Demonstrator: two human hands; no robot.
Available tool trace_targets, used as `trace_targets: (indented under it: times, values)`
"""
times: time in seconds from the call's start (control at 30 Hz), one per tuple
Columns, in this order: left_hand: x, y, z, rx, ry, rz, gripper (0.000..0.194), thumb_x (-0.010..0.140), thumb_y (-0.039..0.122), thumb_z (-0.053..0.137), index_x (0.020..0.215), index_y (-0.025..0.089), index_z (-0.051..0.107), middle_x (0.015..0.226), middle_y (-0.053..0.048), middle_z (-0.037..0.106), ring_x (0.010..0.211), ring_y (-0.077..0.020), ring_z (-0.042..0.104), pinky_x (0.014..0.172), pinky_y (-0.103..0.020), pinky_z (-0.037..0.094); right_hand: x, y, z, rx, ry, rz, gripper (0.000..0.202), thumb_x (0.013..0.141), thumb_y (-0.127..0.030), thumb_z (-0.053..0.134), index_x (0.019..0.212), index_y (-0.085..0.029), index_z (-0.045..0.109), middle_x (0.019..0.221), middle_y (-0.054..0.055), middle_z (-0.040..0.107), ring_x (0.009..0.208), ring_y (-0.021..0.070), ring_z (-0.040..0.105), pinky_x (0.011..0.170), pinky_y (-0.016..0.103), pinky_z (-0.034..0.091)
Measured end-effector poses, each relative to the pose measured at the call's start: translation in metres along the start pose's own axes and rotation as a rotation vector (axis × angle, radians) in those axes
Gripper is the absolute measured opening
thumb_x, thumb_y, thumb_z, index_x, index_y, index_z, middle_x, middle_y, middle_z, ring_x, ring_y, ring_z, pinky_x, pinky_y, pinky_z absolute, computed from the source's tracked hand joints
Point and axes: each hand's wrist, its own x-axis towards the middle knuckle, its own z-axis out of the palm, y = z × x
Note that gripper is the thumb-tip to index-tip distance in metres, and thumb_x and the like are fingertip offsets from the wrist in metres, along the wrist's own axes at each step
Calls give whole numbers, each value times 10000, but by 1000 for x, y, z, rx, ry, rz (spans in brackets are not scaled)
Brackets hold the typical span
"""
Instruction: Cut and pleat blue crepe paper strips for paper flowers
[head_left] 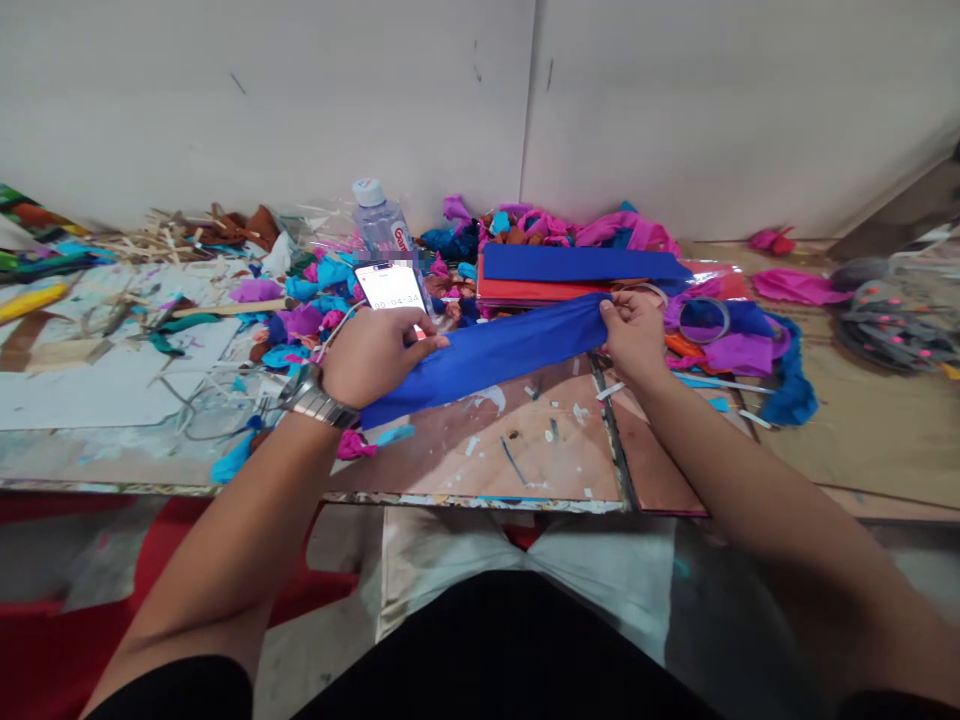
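Note:
A long blue strip of crepe paper (499, 350) is stretched at a slant above the table, between my two hands. My left hand (382, 350), with a metal watch on its wrist, pinches the strip near its left part; the end hangs below the palm. At the strip's right end, the fingers of my right hand (634, 325) are closed on it. Just behind lies another folded blue strip (585, 264) on a stack of red sheets (532, 290). A phone (391, 287) showing a timer leans upright beyond my left hand.
A clear plastic bottle (381, 220) stands behind the phone. Crumpled paper scraps (300, 320) and wood sticks (172, 240) cover the left and back. A tape roll (703, 320) lies right of my right hand. The table's front edge (480, 500) is near my lap; a wall (375, 100) rises behind.

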Motion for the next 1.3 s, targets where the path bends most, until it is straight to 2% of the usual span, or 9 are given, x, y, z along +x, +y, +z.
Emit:
trace_targets:
  times: [0.33,0.47,0.57,0.63,0.73,0.93,1.1,1.2,1.3]
  values:
    - [-68,-38,-25,-334,-82,-153,310,881,526,717,970,237,787,743,-14,738,591,-157,627,517,-263,454,15,-18,-17,-108,-40,-56,189,842,-369,732,910,-208,660,685,8,618,580,152,533,597,324,466]
    - [-71,-41,-29,-392,144,-166,264,932,388,675,1121,216,740,871,-30,748,570,-131,662,543,-256,532,8,-59,-32,-486,-479,-146,404,837,-449,762,1169,-221,720,961,59,742,794,212,657,758,366,546]
    - [-63,-31,-35,-433,340,55,168,931,273,676,1069,224,758,1105,-69,750,788,-155,732,675,-276,594,-4,-98,-33,-568,-556,-256,557,870,-532,736,1354,-269,651,1260,89,718,1029,282,690,927,440,551]
    - [-58,-20,-39,-456,408,300,130,892,210,716,1010,228,770,1085,-71,761,970,-196,733,778,-306,595,-16,-120,-23,-446,-653,-259,458,975,-565,592,1324,-278,666,1273,82,714,1149,298,664,1021,475,515]
    - [-56,-3,-39,-657,340,575,143,876,185,729,1006,229,769,1026,-77,773,932,-195,728,790,-332,588,-36,-138,4,-171,-910,-176,454,1031,-589,491,1278,-263,689,1322,85,697,1247,271,630,1093,452,472]
    - [-64,15,-23,-1021,305,608,85,898,298,738,938,226,760,972,-89,742,865,-185,691,715,-312,577,-76,-137,55,258,-1362,-56,777,900,-717,645,1491,-230,519,1426,128,621,1283,265,599,1051,422,493]
    - [-56,7,-18,-1077,427,534,65,866,322,758,880,259,767,968,-55,733,858,-171,665,700,-288,550,-108,-145,71,327,-1406,113,492,880,-505,767,1279,-233,673,1175,50,737,1056,208,691,887,335,566]
    - [-44,1,-12,-1147,440,469,126,830,260,783,954,242,774,1047,-54,741,950,-174,678,794,-280,562,-116,-149,78,263,-1151,141,314,842,-418,803,1051,-192,742,1033,34,760,905,186,697,821,323,571]
    - [-38,1,1,-1361,372,251,462,844,403,777,1282,305,666,1434,-52,604,1066,-198,694,862,-310,591,-111,-148,88,245,-860,132,285,813,-385,813,1004,-190,730,993,29,757,842,181,682,783,328,567]
